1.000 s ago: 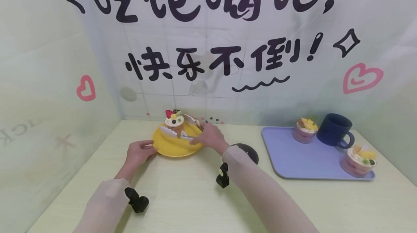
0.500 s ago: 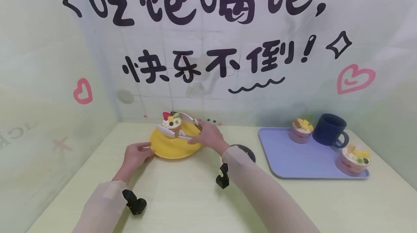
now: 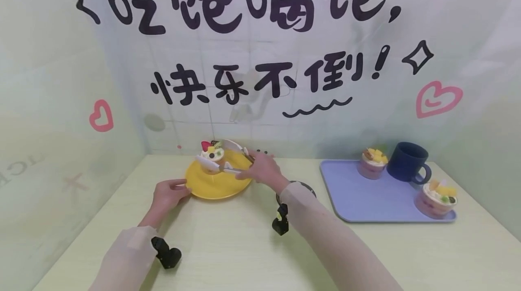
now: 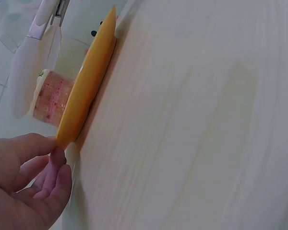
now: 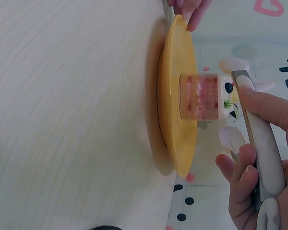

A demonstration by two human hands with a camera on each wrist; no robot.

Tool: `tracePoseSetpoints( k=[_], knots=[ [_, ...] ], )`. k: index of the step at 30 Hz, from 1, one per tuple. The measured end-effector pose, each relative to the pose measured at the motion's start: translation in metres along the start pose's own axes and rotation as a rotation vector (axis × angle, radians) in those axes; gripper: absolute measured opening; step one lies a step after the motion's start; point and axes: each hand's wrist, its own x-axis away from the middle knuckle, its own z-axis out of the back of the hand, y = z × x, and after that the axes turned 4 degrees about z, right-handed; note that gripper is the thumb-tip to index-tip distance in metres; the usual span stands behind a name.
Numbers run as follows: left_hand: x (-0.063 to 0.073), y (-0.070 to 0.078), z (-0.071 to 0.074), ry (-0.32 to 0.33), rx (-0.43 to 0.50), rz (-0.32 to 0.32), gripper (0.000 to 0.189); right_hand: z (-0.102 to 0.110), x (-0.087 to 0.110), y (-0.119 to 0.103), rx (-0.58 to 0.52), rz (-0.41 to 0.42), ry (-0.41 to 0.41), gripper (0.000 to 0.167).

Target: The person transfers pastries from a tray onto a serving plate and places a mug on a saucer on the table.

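Note:
A yellow plate [image 3: 220, 188] lies at the back left of the table, with a layered dessert cup [image 3: 212, 153] upright on it, topped with cream and fruit. My left hand [image 3: 164, 197] pinches the plate's left rim between thumb and fingers, seen up close in the left wrist view. From the right, my right hand [image 3: 264, 171] grips white-tipped tongs [image 3: 208, 164]. The tongs' arms are spread, one to the near side of the cup and one to the far side. In the right wrist view the tongs' handle [image 5: 266, 153] lies along the palm, at the height of the cup's topping.
A blue tray [image 3: 358, 200] on the right bears a dark blue mug [image 3: 407, 162] and two more dessert cups, one beside the mug [image 3: 372, 166] and one at the front right corner [image 3: 433, 203]. A round black dish [image 3: 310, 189] is partly hidden behind the right sleeve.
The head view has swung slightly, shifting the whole scene a little left. Both hands, the plate, the cup and the spread tongs keep nearly the same places relative to each other.

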Motion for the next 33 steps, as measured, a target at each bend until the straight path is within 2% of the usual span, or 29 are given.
tracePoseSetpoints(
  k=[18, 28, 33],
  knots=[
    [-0.003, -0.002, 0.0, 0.0, 0.001, -0.021, 0.046, 0.012, 0.009, 0.002, -0.016, 0.029, 0.005, 0.063],
    [-0.003, -0.004, 0.0, -0.002, 0.0, -0.026, 0.046, 0.015, 0.016, 0.007, 0.025, 0.069, 0.013, 0.072],
    [-0.005, -0.005, 0.0, -0.003, 0.008, -0.032, 0.046, 0.018, 0.02, 0.008, 0.025, 0.089, 0.013, 0.082]
  ],
)
